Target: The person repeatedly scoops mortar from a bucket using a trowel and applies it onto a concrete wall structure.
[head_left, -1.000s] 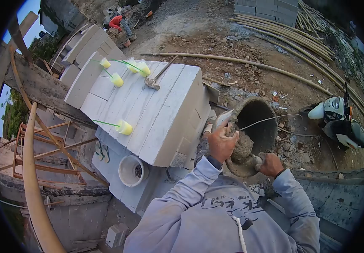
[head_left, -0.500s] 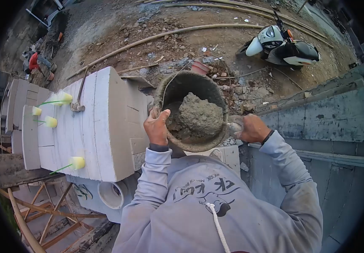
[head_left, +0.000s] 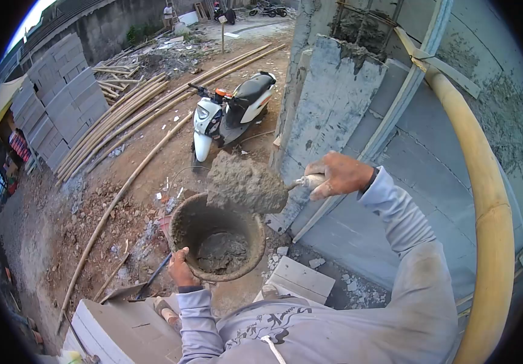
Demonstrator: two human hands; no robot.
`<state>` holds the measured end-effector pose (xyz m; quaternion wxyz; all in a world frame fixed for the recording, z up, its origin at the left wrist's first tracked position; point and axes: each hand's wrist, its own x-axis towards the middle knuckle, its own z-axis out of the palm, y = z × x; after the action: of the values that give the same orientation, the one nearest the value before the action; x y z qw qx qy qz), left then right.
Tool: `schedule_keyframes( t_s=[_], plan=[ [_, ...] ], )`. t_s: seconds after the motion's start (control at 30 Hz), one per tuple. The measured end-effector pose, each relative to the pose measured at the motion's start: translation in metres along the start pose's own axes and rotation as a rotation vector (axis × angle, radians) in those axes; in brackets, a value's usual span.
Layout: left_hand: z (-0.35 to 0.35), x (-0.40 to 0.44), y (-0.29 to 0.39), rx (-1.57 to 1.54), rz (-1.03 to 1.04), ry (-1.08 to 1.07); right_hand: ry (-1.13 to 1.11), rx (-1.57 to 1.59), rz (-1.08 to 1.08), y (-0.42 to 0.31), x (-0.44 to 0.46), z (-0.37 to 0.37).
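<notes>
My left hand (head_left: pixel 182 269) is closed on the near left rim of a mortar-caked bucket (head_left: pixel 182 233), thumb over the edge. The bucket tips slightly towards me, and some wet grey mortar (head_left: pixel 222 252) lies at its bottom. In my right hand (head_left: pixel 341 175) is the handle of a trowel (head_left: pixel 310 180), gripped at the right of the bucket. A big lump of mortar (head_left: pixel 243 183) sits on the trowel, above the bucket's far rim, and hides the blade.
A concrete-smeared panel (head_left: pixel 334 103) and a grey wall (head_left: pixel 413 176) stand on the right, with a thick bamboo pole (head_left: pixel 493 224) close by. Pale blocks (head_left: pixel 131 330) lie below left. Beyond are a parked scooter (head_left: pixel 234 112), bamboo poles (head_left: pixel 116 127) and stacked blocks (head_left: pixel 61 91).
The view has swung to the right, towards the wall. My right hand has raised the trowel with its lump of mortar out of the bucket; my left hand still grips the rim.
</notes>
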<state>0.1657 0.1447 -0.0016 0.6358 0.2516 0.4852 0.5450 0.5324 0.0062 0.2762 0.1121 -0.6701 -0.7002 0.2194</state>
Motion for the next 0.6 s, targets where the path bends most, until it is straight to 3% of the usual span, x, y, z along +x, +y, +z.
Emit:
schedule_keyframes(
  t_s=[0.07, 0.13, 0.23, 0.3, 0.37, 0.43, 0.5, 0.6],
  plan=[
    [0.023, 0.009, -0.01, -0.024, -0.057, -0.068, 0.091, 0.089, 0.251, 0.003, -0.023, -0.055],
    [0.046, 0.009, -0.013, -0.063, -0.098, -0.129, 0.237, 0.11, 0.187, 0.026, -0.039, -0.112],
    [0.066, -0.007, 0.003, -0.087, -0.148, -0.153, 0.38, 0.247, 0.4, 0.053, -0.051, -0.2],
    [0.059, -0.012, 0.006, -0.071, -0.159, -0.156, 0.512, 0.48, 0.56, 0.109, -0.042, -0.238],
    [0.053, -0.01, 0.013, -0.04, -0.131, -0.162, 0.734, 0.46, 0.662, 0.117, -0.026, -0.251],
    [0.036, -0.009, 0.026, 0.023, -0.14, -0.071, 0.771, 0.649, 0.579, 0.133, -0.012, -0.252],
    [0.017, -0.003, 0.03, 0.046, -0.139, -0.033, 0.712, 0.546, 0.545, 0.134, -0.011, -0.251],
    [0.005, -0.015, 0.033, 0.148, -0.02, -0.075, 0.812, 0.484, 0.527, 0.121, 0.001, -0.234]
  ],
)
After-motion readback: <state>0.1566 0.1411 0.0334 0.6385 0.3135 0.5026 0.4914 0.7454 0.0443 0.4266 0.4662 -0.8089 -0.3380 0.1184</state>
